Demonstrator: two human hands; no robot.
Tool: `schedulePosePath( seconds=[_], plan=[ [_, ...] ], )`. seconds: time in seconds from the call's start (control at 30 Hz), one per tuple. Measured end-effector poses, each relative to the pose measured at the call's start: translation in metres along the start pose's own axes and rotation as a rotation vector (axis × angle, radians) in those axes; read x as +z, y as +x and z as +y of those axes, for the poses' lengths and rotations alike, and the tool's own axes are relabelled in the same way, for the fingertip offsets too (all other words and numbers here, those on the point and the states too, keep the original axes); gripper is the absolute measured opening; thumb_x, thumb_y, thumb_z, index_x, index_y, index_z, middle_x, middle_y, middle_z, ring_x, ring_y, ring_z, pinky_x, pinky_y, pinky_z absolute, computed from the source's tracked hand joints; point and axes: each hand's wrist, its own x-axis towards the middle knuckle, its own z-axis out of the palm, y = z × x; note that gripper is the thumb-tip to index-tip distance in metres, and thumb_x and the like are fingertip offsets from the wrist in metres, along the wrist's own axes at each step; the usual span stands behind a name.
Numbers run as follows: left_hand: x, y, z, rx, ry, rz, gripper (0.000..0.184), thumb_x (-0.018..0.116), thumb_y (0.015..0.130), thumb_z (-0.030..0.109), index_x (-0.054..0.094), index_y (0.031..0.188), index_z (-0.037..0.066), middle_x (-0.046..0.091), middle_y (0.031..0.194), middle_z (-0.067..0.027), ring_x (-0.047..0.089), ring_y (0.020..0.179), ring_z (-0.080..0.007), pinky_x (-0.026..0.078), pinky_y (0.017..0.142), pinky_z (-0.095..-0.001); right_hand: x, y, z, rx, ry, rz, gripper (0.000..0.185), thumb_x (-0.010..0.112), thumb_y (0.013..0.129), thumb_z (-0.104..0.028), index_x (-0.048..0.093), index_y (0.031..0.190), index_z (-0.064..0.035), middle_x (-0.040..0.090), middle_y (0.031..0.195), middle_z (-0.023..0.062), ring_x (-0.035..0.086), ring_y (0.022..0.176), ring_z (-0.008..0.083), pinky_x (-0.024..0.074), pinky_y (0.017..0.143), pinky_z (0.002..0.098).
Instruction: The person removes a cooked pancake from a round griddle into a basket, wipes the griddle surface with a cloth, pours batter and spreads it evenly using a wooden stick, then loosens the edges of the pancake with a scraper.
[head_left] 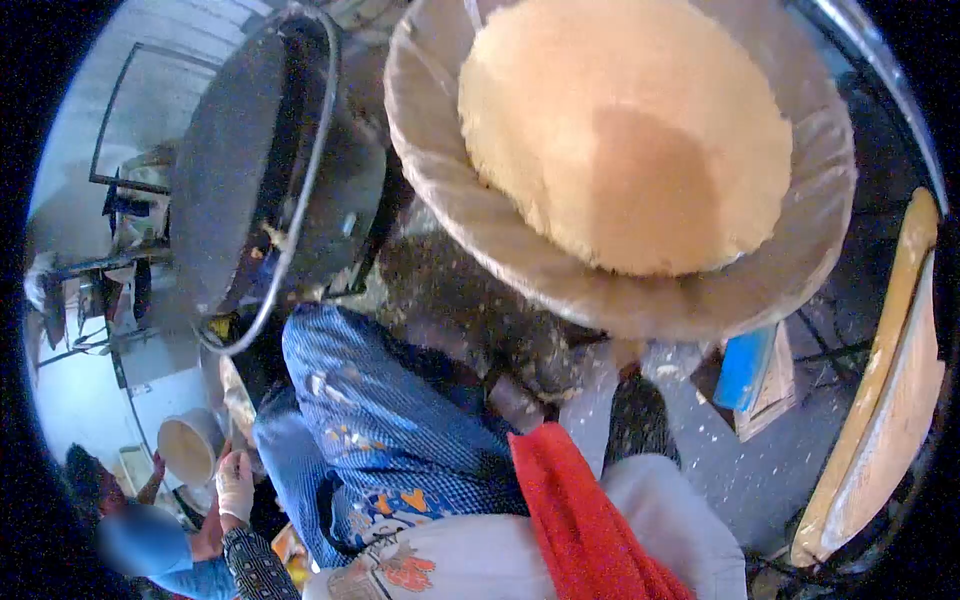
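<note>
The gloved left hand is near the bucket, both well left of the basin; its fingers look curled, but whether the grip holds something I cannot tell. The step seems a reach, calling for a steady hold. The right hand is unseen; no writing is readable.

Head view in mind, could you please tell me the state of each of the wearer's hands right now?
Left hand: gloved; open or closed, and whether holding anything, cannot be told.
Right hand: not in view.
</note>
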Motion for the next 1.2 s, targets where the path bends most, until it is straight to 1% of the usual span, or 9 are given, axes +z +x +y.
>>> schedulePosePath(
  seconds=[0.3,0.33,0.47,0.6,0.63,0.73,0.87,0.97,1.2],
  plan=[
    [0.025,0.028,0.228,0.641,-0.153,0.098,0.039,0.068,0.084,0.005,0.059,0.122,0.005,0.067,0.107,-0.0141,0.064,0.101,-0.0279,0.053,0.087,-0.0378,-0.052,-0.113,-0.215,-0.392,0.471,-0.173,0.034,0.076,0.074,-0.025,0.068,0.099,-0.0023,0.07,0.089,0.0143,0.064,0.082,0.0238,0.0501,0.075,0.0379],
    [0.004,0.012,0.278,0.578,-0.293,-0.151,0.046,0.064,0.09,0.039,0.06,0.12,0.004,0.065,0.107,-0.0203,0.061,0.101,-0.0396,0.05,0.086,-0.0478,-0.044,-0.118,-0.225,-0.435,0.362,-0.161,0.033,0.076,0.074,-0.026,0.068,0.096,-0.0029,0.069,0.086,0.0144,0.064,0.08,0.0235,0.0499,0.073,0.0374],
    [0.055,0.013,0.329,0.984,-0.576,-0.158,0.063,0.072,0.086,0.035,0.048,0.134,0.002,0.058,0.113,-0.0192,0.058,0.106,-0.0327,0.046,0.095,-0.0402,-0.113,-0.18,-0.355,-1.079,0.496,-0.148,0.033,0.079,0.07,-0.026,0.055,0.073,-0.0041,0.055,0.068,0.0149,0.059,0.063,0.0311,0.0474,0.059,0.0405],
    [0.09,0.031,0.332,0.139,-2.115,-0.725,0.058,0.068,0.088,0.037,0.05,0.132,0.003,0.058,0.112,-0.0192,0.059,0.104,-0.0315,0.047,0.092,-0.0366,-0.141,-0.225,-0.446,-1.137,0.369,-0.251,0.029,0.076,0.076,-0.028,0.058,0.078,-0.0056,0.057,0.074,0.0115,0.06,0.069,0.0295,0.0485,0.063,0.0393],
    [0.089,0.04,0.317,0.558,-1.527,-0.205,0.058,0.062,0.089,0.039,0.049,0.134,0.005,0.059,0.119,-0.0183,0.056,0.114,-0.0311,0.041,0.103,-0.0436,-0.138,-0.231,-0.462,-1.156,0.423,-0.294,0.027,0.074,0.079,-0.027,0.059,0.08,-0.0053,0.058,0.075,0.011,0.06,0.07,0.029,0.0491,0.065,0.0388],
    [0.055,0.065,0.276,0.578,-1.586,-0.34,0.072,0.068,0.087,0.001,0.031,0.149,0.006,0.057,0.131,-0.0084,0.055,0.116,-0.0166,0.047,0.1,-0.0314,-0.125,-0.246,-0.496,-1.267,0.544,-0.268,0.018,0.072,0.082,-0.015,0.064,0.094,-0.0041,0.065,0.087,0.01,0.064,0.081,0.0276,0.0514,0.074,0.0367],
    [0.016,0.077,0.257,0.503,-1.799,-0.354,0.061,0.067,0.089,0.005,0.04,0.144,0.001,0.057,0.128,-0.008,0.054,0.115,-0.016,0.043,0.101,-0.0291,-0.1,-0.259,-0.528,-1.296,0.307,0.407,0.04,0.07,0.082,-0.02,0.059,0.117,-0.0044,0.059,0.119,0.0174,0.057,0.111,0.0355,0.043,0.097,0.047],
    [-0.016,0.097,0.251,0.441,-1.886,-0.306,0.059,0.069,0.09,0.015,0.043,0.142,0.004,0.058,0.128,-0.0089,0.055,0.117,-0.0222,0.046,0.1,-0.0385,-0.083,-0.261,-0.56,-1.366,0.076,0.465,0.064,0.068,0.078,-0.045,0.056,0.125,-0.0033,0.054,0.128,0.0226,0.051,0.119,0.0397,0.0384,0.101,0.0525],
    [-0.11,0.178,0.195,0.601,-1.933,0.126,0.067,0.06,0.096,0.032,0.031,0.148,0.001,0.043,0.145,-0.0169,0.041,0.133,-0.0223,0.032,0.112,-0.0341,-0.09,-0.254,-0.736,-1.679,-0.14,0.366,0.055,0.05,0.093,-0.037,0.046,0.139,-0.0075,0.043,0.144,0.0181,0.037,0.135,0.0391,0.0236,0.111,0.0605]
  ],
)
